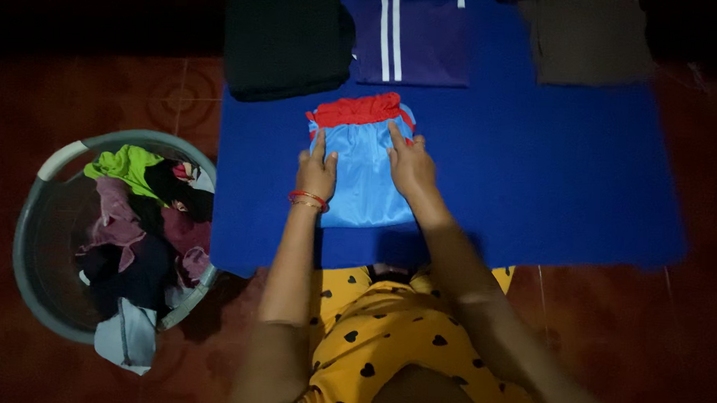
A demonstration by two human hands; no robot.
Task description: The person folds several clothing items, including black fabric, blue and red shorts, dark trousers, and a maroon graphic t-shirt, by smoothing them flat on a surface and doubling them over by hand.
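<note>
A folded light blue garment with a red waistband [363,158] lies on a blue mat [534,168] in front of me. My left hand [317,170] rests flat on its left side, a red bangle at the wrist. My right hand [410,165] presses flat on its right side, fingers reaching toward the red band. Neither hand grips the cloth; the fingers lie spread on top of it.
A grey round basket [54,165] full of mixed clothes stands on the red floor at the left. Along the mat's far edge lie a black folded garment [285,40], a purple one with white stripes [416,41] and a grey one [590,43].
</note>
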